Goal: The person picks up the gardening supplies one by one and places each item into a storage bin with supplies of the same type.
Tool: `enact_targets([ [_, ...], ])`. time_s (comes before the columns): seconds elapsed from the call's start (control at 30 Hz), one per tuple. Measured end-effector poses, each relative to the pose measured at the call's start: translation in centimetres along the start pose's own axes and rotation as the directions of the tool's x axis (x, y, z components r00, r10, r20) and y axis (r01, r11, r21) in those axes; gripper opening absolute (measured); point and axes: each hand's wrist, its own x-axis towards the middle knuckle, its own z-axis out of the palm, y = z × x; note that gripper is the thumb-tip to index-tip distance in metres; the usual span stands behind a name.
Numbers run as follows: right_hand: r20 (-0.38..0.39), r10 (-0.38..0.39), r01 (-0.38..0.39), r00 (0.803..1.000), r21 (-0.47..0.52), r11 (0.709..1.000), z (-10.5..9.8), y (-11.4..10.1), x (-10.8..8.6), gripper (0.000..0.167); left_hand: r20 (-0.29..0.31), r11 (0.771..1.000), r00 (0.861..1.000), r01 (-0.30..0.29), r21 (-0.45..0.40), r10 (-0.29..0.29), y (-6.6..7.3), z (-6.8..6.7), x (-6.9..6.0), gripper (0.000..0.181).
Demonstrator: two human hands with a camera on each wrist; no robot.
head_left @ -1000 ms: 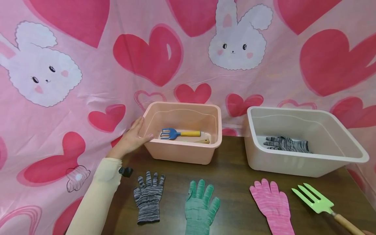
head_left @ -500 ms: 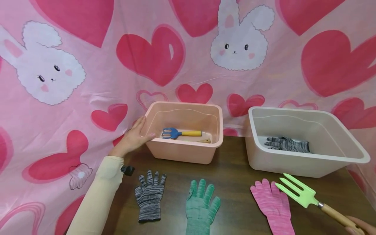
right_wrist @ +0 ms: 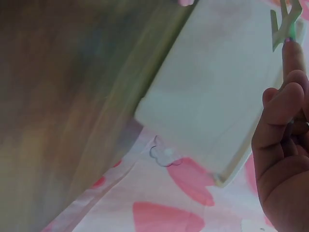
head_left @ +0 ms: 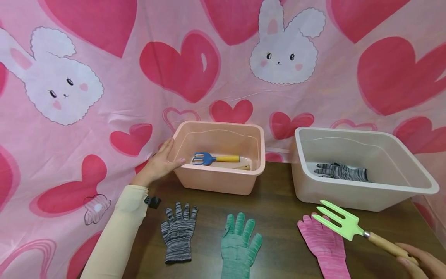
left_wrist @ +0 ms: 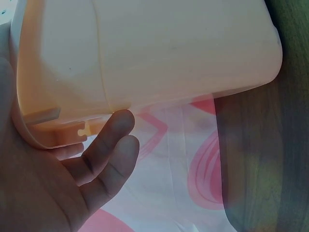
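Observation:
My left hand [head_left: 157, 167] holds the left side of a peach plastic bin [head_left: 214, 178], with the thumb at its front rim. From the left wrist, curled fingers [left_wrist: 113, 166] show under the rim against the outer wall. Inside the bin lie a blue hand fork [head_left: 216, 159] with a yellow handle and a partly hidden wooden handle [head_left: 244, 167]. At the lower right, my right hand [head_left: 423, 261] grips the wooden handle of a light green garden hand fork [head_left: 339, 223]. Its tines hang over the fingers of a pink glove [head_left: 325, 248].
A grey-white bin [head_left: 348, 193] at the back right contains a grey striped glove [head_left: 341, 171]. Another grey striped glove [head_left: 179, 236] and a green glove [head_left: 239, 248] lie flat on the dark wooden table [head_left: 278, 221]. A pink heart-print cloth [head_left: 237, 66] hangs behind.
The right hand has come into view from the right, carrying the green hand fork leftward from beside the pink glove to over it. The left hand stays at the peach bin.

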Motion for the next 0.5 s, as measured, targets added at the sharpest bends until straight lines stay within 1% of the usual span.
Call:
enact_targets([
  [0.03,0.005,0.005,-0.005,1.000,0.005,1.000,0.2,-0.4,0.2,0.036,0.000,1.000,1.000,0.001,0.000,-0.001,0.0,0.0,0.0,0.110],
  [0.07,0.017,0.017,-0.017,1.000,0.004,1.000,0.3,-0.8,0.4,0.038,0.000,1.000,1.000,0.001,-0.001,-0.001,0.0,-0.1,0.0,0.110],
  [0.13,0.053,0.004,-0.006,0.999,0.022,1.000,0.5,-1.2,0.9,0.044,0.003,1.000,1.000,0.000,-0.006,0.000,0.0,-0.1,-0.1,0.110],
  [0.27,0.136,-0.012,0.013,0.991,-0.003,1.000,0.6,-1.9,1.8,0.055,0.008,1.000,1.000,0.000,-0.012,0.000,0.0,-0.1,-0.1,0.109],
  [0.37,0.189,-0.028,0.036,0.982,-0.041,0.999,0.7,-2.4,2.6,0.053,0.010,1.000,1.000,0.000,-0.008,0.000,0.0,-0.1,-0.1,0.109],
  [0.4,0.198,-0.017,0.029,0.980,-0.061,0.998,0.7,-2.6,2.9,0.052,0.009,1.000,1.000,0.000,-0.007,0.000,0.0,-0.1,-0.1,0.109],
  [0.47,0.221,0.027,0.000,0.975,-0.126,0.992,0.8,-3.2,3.4,0.053,0.006,1.000,1.000,0.000,-0.005,0.000,0.0,-0.1,-0.1,0.109],
  [0.5,0.227,0.053,-0.017,0.972,-0.158,0.987,0.8,-3.5,3.6,0.048,0.004,1.000,1.000,0.000,-0.003,0.000,0.0,-0.1,-0.1,0.109],
])
